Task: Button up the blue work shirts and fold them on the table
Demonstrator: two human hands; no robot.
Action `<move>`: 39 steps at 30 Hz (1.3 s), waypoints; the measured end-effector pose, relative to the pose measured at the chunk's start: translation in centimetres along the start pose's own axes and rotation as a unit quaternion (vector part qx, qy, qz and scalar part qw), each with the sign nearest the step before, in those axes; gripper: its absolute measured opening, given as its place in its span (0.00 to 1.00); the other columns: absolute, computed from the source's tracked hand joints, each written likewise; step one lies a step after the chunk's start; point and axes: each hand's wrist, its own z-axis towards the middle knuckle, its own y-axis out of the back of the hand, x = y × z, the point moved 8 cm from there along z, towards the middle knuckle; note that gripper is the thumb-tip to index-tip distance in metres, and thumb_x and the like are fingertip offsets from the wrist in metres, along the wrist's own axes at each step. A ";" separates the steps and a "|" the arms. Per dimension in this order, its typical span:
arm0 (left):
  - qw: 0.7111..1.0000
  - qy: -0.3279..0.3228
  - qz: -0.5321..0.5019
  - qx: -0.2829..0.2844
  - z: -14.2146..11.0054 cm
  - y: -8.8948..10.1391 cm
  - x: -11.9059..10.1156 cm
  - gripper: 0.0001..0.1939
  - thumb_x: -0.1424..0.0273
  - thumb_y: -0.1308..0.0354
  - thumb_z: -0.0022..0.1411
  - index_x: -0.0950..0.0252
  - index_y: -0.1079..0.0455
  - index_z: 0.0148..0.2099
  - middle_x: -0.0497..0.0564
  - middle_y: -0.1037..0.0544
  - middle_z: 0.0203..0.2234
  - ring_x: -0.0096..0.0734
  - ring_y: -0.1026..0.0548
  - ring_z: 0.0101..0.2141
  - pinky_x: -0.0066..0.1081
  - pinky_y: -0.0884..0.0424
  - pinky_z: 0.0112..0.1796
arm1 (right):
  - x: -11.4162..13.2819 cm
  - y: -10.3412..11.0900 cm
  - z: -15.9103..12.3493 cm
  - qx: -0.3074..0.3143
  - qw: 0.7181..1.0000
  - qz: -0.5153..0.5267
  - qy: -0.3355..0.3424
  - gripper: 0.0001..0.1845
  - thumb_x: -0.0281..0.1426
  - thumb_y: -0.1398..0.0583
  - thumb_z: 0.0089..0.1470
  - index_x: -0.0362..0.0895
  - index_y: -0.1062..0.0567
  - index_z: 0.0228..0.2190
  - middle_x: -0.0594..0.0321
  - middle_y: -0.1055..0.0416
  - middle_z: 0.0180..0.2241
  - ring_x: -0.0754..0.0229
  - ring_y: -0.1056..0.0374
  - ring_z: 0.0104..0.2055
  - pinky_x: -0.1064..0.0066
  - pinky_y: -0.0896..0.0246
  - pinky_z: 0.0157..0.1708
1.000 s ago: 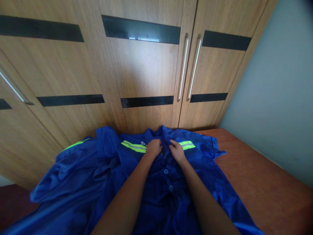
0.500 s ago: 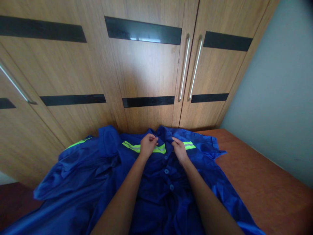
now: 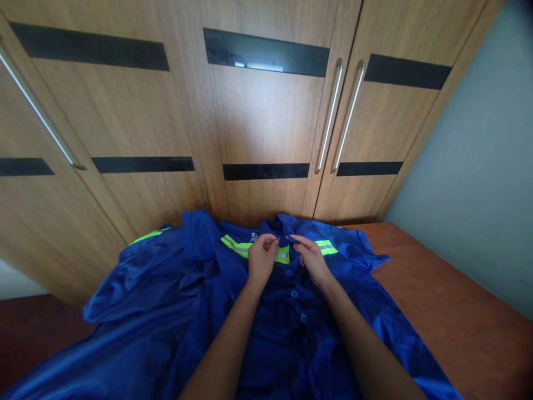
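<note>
A blue work jacket (image 3: 275, 316) lies spread out with its collar end against the wooden doors. Yellow-green reflective strips (image 3: 237, 246) cross its chest, and buttons (image 3: 294, 294) run down the front, done up where they show. My left hand (image 3: 263, 256) pinches the jacket's front edge just below the collar, thumb against fingers. Facing it, my right hand (image 3: 312, 258) grips the other front edge, its index finger stretched toward the left fingertips. The fingertips nearly meet by the topmost part of the opening. Any button between them is too small to make out.
Wooden wardrobe doors (image 3: 266, 122) with dark bands and metal handles (image 3: 328, 116) stand right behind the jacket. A reddish-brown surface (image 3: 433, 300) lies under it, with a grey wall (image 3: 470, 155) at right. More blue cloth (image 3: 137, 300) is bunched at left.
My hands have come closer together at the collar opening, the right index finger now reaching toward the left fingertips. The whole view has shifted, so things appear further right.
</note>
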 end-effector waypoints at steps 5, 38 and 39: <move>0.999 -0.018 0.037 -0.004 -0.1 0.2 -0.4 0.03 0.73 0.43 0.58 0.64 0.29 0.35 0.50 0.22 0.29 0.31 0.23 0.33 0.29 0.28 0.37 | 0.8 -0.4 -0.3 0.033 0.999 -0.019 0.021 0.21 0.35 0.41 0.43 0.42 0.23 0.41 0.75 0.47 0.14 0.71 0.58 0.15 0.76 0.63 0.15; 0.998 -0.031 0.048 0.035 -0.4 -0.6 -0.9 0.08 0.75 0.46 0.58 0.64 0.26 0.37 0.50 0.20 0.30 0.31 0.22 0.31 0.29 0.26 0.37 | 1.4 -2.4 -0.8 0.093 0.965 -0.222 0.106 0.25 0.27 0.45 0.43 0.44 0.36 0.47 0.80 0.46 0.13 0.68 0.50 0.14 0.78 0.57 0.16; 0.998 -0.031 0.048 0.036 -0.4 -0.7 -0.9 0.08 0.75 0.46 0.58 0.64 0.26 0.37 0.50 0.20 0.30 0.31 0.22 0.31 0.29 0.26 0.37 | 1.6 -2.5 -0.9 0.093 0.960 -0.240 0.113 0.25 0.27 0.45 0.44 0.44 0.36 0.47 0.80 0.45 0.13 0.68 0.48 0.14 0.78 0.56 0.16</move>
